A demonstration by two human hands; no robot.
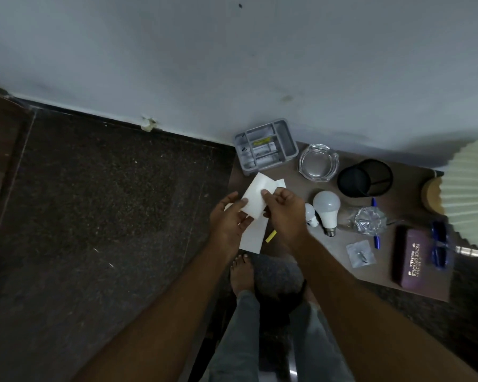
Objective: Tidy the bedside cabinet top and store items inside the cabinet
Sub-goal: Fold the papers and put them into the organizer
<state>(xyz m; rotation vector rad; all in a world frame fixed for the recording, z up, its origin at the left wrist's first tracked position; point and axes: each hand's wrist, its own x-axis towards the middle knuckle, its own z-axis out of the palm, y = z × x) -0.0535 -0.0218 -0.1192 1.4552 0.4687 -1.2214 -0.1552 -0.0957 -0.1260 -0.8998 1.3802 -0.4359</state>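
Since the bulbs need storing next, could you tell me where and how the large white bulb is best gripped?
I'd grip the large white bulb across its tapered white neck, coming from above. It lies on its side on the cabinet top, dome towards the wall, metal cap towards the person. The small bulb lies close on its left, so fingers fit more easily from the right.

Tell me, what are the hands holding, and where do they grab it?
Both hands hold a white paper. The left hand pinches its lower left edge, and the right hand pinches its right edge with thumb on top.
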